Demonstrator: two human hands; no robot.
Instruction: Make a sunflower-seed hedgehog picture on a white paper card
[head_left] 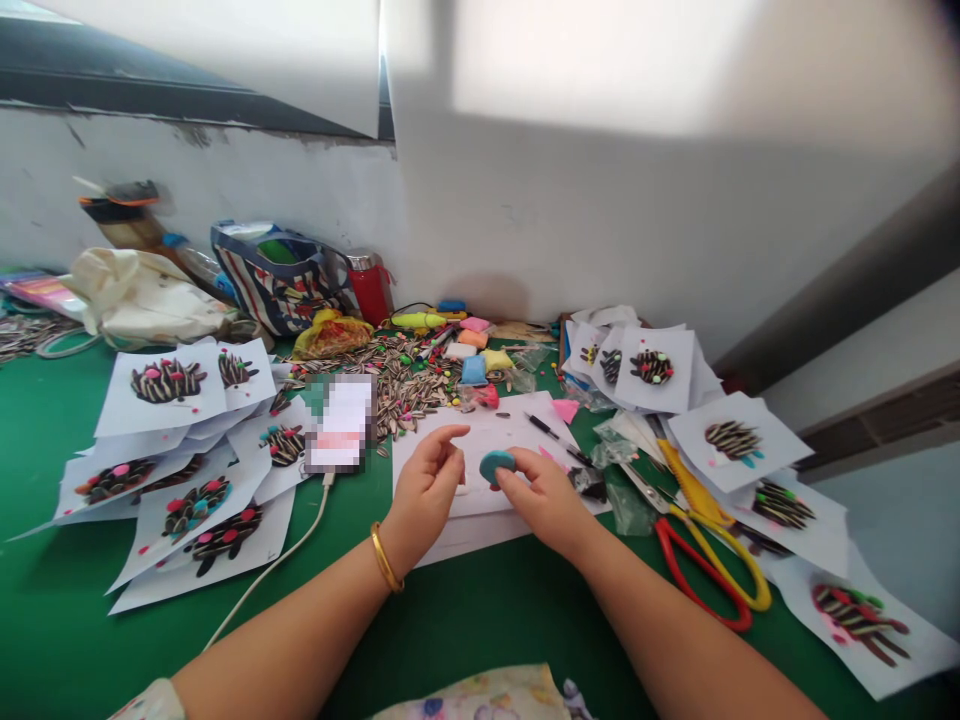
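My right hand (pixel 546 497) pinches a flat teal lump of clay (pixel 496 464) and presses it onto the top sheet of a white paper stack (pixel 495 436) in front of me. My left hand (pixel 424 490), with a gold bangle on the wrist, rests on the left edge of the same sheet, its fingers curled and the forefinger stretched toward the clay. Behind the paper lies a heap of striped sunflower seeds (pixel 405 385). Coloured clay blocks (pixel 474 352) sit beyond the seeds.
Paper sheets with seed-and-clay hedgehog figures (pixel 166 382) cover the green table (pixel 52 610) at left and right (pixel 731 438). A phone (pixel 341 422) with a white cable lies left of my hands. Red and yellow scissors (pixel 705 545), pens, a striped bag (pixel 277 280), a red bottle (pixel 370 285).
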